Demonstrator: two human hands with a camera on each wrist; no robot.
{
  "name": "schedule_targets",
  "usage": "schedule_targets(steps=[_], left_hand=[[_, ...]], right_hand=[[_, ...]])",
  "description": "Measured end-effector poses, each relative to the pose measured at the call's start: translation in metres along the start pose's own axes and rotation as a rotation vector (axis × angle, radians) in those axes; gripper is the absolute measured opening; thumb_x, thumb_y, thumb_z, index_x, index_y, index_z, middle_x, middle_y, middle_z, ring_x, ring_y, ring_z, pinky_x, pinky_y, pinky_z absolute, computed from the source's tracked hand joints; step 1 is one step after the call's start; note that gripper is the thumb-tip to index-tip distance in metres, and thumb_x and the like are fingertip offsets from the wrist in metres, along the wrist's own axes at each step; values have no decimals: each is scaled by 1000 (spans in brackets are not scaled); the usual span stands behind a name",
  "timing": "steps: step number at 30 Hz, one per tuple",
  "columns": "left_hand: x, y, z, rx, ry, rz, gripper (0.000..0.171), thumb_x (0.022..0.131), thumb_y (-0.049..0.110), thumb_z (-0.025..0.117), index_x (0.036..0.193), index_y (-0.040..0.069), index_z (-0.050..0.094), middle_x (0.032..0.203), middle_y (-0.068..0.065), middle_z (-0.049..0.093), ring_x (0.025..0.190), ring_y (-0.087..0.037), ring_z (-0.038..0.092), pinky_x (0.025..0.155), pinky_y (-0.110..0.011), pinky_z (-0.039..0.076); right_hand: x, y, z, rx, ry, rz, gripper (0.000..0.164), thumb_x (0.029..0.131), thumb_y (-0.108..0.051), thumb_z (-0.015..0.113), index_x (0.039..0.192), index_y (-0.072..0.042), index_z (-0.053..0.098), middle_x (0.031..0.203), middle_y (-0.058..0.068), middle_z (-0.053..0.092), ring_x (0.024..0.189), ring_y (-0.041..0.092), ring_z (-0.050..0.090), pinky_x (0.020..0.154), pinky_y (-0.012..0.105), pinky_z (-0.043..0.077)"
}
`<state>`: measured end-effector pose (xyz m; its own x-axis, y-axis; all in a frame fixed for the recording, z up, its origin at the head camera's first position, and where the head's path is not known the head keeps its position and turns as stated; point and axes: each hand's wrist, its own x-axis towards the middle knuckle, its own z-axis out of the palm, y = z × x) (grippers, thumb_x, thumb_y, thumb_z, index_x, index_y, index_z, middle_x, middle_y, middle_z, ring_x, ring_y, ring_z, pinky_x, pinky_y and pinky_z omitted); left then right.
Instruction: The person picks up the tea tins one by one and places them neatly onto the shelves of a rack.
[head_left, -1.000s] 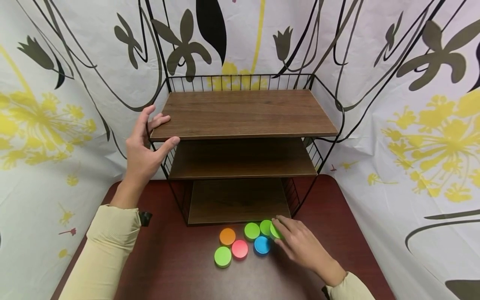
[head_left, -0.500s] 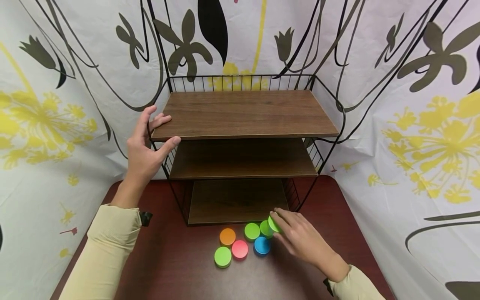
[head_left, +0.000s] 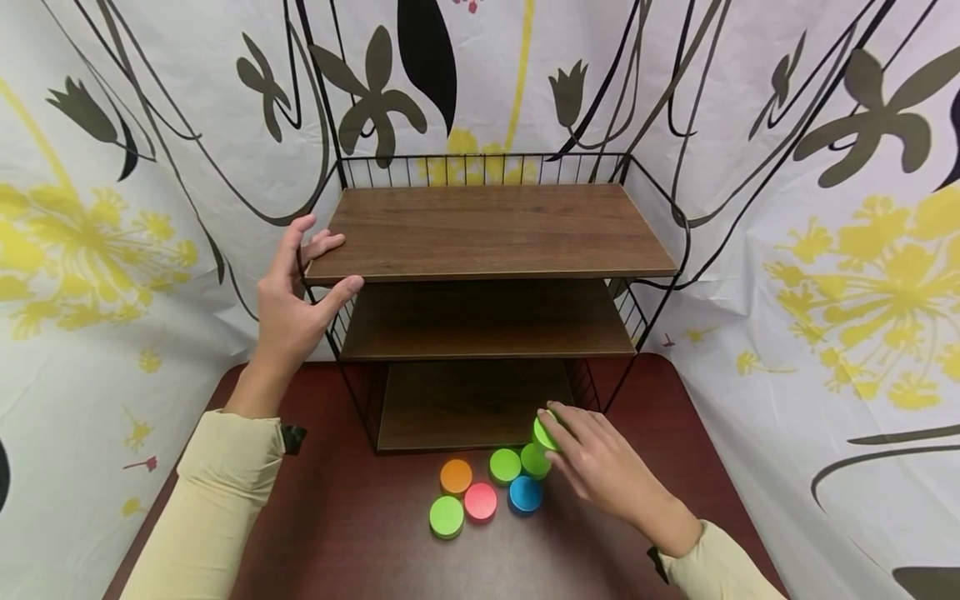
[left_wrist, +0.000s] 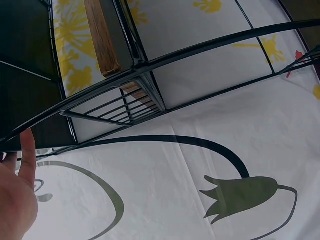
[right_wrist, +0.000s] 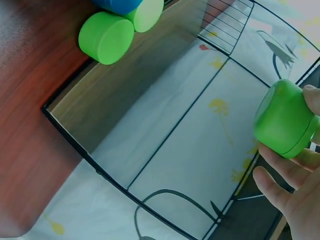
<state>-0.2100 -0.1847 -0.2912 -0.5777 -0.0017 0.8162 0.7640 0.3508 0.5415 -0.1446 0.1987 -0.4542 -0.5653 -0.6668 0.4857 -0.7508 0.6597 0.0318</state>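
At the left, my left hand (head_left: 290, 312) holds the upper left corner of a wire-framed shelf rack (head_left: 491, 229), its thumb at the top board's front edge and other fingers over the side rail. My right hand (head_left: 600, 458) grips a small round green tub (right_wrist: 282, 120) between thumb and fingers. It is raised in front of the bottom board (head_left: 472, 404), near its right front. Just below it on the table stand two green tubs, one on the left (head_left: 505, 467) and one on the right (head_left: 535, 461), with a blue tub (head_left: 525, 495) in front.
More tubs stand to the left: an orange one (head_left: 456, 477), a pinkish red one (head_left: 480, 502) and a light green one (head_left: 447, 517). The rack has a middle board (head_left: 487, 321) too. Patterned fabric (head_left: 825, 250) surrounds the dark red table (head_left: 360, 533) at the back and sides.
My right hand has lifted the green tub from beside the others, up and slightly left, toward the bottom board. My left hand keeps its place on the rack.
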Motion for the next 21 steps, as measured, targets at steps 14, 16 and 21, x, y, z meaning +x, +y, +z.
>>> schedule_targets(steps=[14,16,21], left_hand=[[0,-2,-2,-12,-5,2,66,81,-5,77,140,-7,46,117,-32,65,126,-43,52,109,-35,39],[0,-2,-1,-20,-7,5,66,81,-5,77,140,-7,46,117,-32,64,126,-43,52,109,-36,39],[0,-2,-1,-19,-7,3,66,81,-5,77,140,-8,46,117,-32,64,127,-43,52,109,-36,39]], right_hand=[[17,-3,-28,-45,19,-61,55,109,-39,33,140,1,53,139,21,55,119,36,57,95,49,48],[19,-3,-32,-46,24,-63,54,109,-39,34,140,1,53,139,21,54,119,36,57,95,49,47],[24,-1,-41,-47,30,-64,55,109,-39,33,140,1,53,140,21,53,119,36,56,96,49,46]])
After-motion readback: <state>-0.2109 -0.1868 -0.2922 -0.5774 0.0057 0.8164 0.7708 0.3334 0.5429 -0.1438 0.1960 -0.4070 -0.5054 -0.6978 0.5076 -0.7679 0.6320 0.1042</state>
